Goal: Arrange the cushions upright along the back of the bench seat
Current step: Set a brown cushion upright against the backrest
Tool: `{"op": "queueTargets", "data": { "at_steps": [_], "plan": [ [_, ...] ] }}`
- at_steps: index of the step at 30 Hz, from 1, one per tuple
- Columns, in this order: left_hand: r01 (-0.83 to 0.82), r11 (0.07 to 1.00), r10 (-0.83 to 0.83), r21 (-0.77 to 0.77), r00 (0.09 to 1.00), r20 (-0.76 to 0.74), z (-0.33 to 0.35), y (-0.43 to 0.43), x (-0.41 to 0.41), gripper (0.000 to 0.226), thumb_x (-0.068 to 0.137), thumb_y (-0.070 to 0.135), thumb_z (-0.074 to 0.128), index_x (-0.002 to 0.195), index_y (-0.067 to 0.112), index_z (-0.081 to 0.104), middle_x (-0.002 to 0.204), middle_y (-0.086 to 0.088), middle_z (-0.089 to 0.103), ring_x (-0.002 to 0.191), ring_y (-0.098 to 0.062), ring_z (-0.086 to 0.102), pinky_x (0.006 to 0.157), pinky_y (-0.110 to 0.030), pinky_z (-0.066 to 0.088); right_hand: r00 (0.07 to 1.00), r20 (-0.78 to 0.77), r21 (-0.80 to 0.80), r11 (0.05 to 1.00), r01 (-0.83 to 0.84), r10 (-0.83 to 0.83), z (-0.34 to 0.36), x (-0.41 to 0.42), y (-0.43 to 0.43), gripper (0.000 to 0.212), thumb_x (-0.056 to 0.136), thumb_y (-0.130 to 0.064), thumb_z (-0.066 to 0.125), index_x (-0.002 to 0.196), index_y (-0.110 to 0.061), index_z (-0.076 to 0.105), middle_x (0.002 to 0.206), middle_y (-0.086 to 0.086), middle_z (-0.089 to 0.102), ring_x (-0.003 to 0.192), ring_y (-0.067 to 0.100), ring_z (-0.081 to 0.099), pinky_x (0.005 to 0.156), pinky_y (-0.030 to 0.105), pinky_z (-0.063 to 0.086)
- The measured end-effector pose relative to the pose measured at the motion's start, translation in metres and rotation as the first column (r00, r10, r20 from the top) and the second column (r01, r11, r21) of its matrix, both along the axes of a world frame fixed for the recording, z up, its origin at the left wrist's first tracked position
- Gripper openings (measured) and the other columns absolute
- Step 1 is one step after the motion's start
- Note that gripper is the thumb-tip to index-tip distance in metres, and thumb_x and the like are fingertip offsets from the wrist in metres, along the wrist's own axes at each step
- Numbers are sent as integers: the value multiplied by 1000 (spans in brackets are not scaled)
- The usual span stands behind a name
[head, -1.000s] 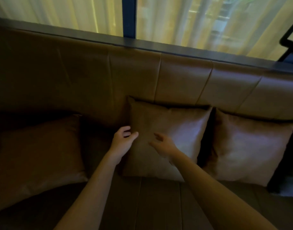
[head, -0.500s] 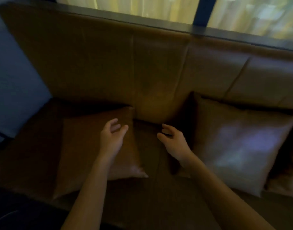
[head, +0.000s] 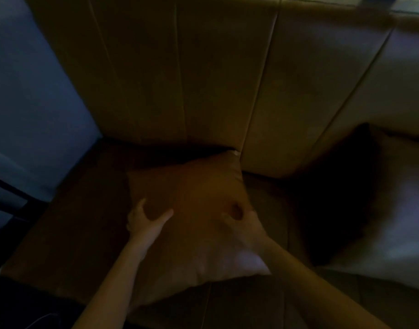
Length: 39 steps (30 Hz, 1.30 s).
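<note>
Both hands, left hand (head: 144, 220) and right hand (head: 242, 220), grip the soft square brown cushion (head: 194, 224) lying flat below the brown padded backrest (head: 180, 79). It looks light and squashy; hold its sides.

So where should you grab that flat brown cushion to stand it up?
Grab the flat brown cushion by its two side edges, one hand each, coming from the front of the seat. It lies flat with its far corner near the backrest, so lifting the near end would tip it upright. The left hand and right hand are already on it like that.
</note>
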<state>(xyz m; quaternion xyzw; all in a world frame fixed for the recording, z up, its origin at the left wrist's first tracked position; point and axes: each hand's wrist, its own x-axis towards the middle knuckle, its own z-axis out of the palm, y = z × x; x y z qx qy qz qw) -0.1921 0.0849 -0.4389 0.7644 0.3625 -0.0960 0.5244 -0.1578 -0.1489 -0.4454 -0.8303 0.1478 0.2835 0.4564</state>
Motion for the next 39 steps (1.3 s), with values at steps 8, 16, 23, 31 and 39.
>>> {"op": "queueTargets", "data": {
  "at_steps": [8, 16, 23, 31, 39],
  "plan": [
    [-238, 963, 227, -128, 969, -96, -40, 15, 11, 118, 65, 44, 82, 155, 25, 9, 159, -10, 20, 144, -37, 24, 112, -58, 27, 980, -144, -68, 989, 130, -138, -31, 32, -8, 138, 44, -59, 86, 152, -33, 4, 160, 8, 15, 145, 36, 21, 113, 59, 28],
    [-328, 927, 320, -183, 945, -72, -51, 10, 6, 108, 66, 35, 84, 153, 17, 22, 154, -14, 32, 140, -39, 32, 109, -61, 30, 954, -208, 69, 970, 233, -214, -36, 27, -24, 139, 37, -49, 93, 151, -29, 15, 155, 7, 29, 140, 34, 35, 109, 55, 38],
    [-226, 962, 241, -153, 967, 82, -27, -23, 14, 106, 65, 30, 85, 152, 18, 25, 153, -12, 36, 139, -37, 34, 108, -57, 33, 949, -91, 143, 939, 312, -301, -24, 0, -63, 119, 57, -29, 91, 150, -22, 17, 151, 8, 35, 137, 31, 37, 107, 45, 39],
    [-19, 994, 52, -111, 951, 305, -2, -99, 48, 106, 64, 26, 86, 152, 22, 26, 153, -8, 36, 138, -36, 36, 105, -54, 35, 862, 102, 200, 859, 472, -497, 6, -4, -131, 126, 42, -26, 95, 145, -32, 22, 139, 3, 45, 130, 29, 44, 103, 57, 43],
    [143, 990, -144, 18, 972, 187, -2, -147, 103, 121, 54, 50, 87, 151, 36, 16, 156, -10, 20, 140, -43, 26, 104, -62, 33, 815, 165, 217, 827, 519, -555, 4, 8, -186, 114, 57, -15, 91, 144, -30, 20, 143, 6, 41, 134, 31, 38, 106, 55, 41]
  ]
}}
